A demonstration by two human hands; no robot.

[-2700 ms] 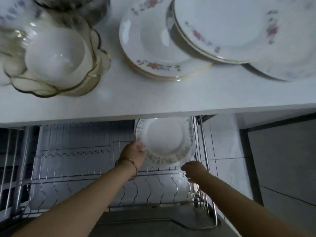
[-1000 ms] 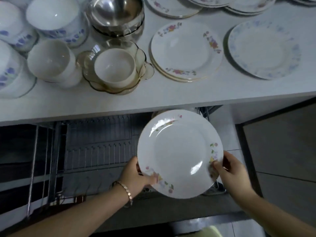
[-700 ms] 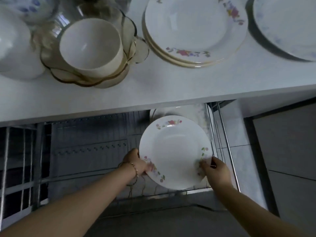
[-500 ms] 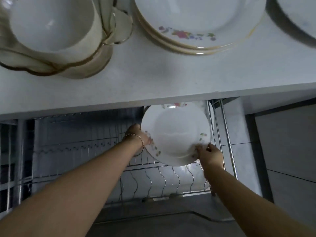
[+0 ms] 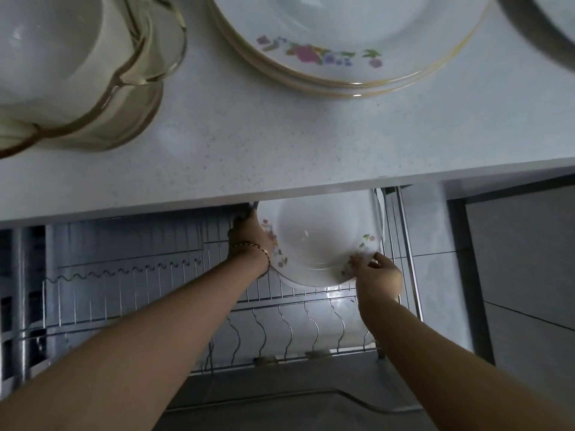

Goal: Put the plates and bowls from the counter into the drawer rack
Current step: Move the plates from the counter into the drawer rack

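A white flowered plate [image 5: 317, 241] stands nearly upright at the back right of the wire drawer rack [image 5: 130, 275], its top hidden under the counter edge. My left hand [image 5: 249, 234] grips its left rim, fingers curled behind it. My right hand [image 5: 376, 272] pinches its lower right rim. Behind it, the rim of another plate [image 5: 380, 209] shows at the rack's right side. On the counter [image 5: 280, 144] lies a stack of gold-rimmed flowered plates [image 5: 342, 51]. At the left, a white bowl [image 5: 46, 45] sits inside an amber glass bowl [image 5: 140, 88].
Another plate's edge [image 5: 557, 23] shows at the counter's top right. The rack's front row of wavy wire dividers [image 5: 280, 331] and its left slots hold nothing. The drawer's metal front rail [image 5: 357, 399] curves below. A grey cabinet front [image 5: 522, 275] stands to the right.
Both hands carried the flowered plate down from in front of the counter and back into the rack, under the counter edge. My view moved closer to the counter.
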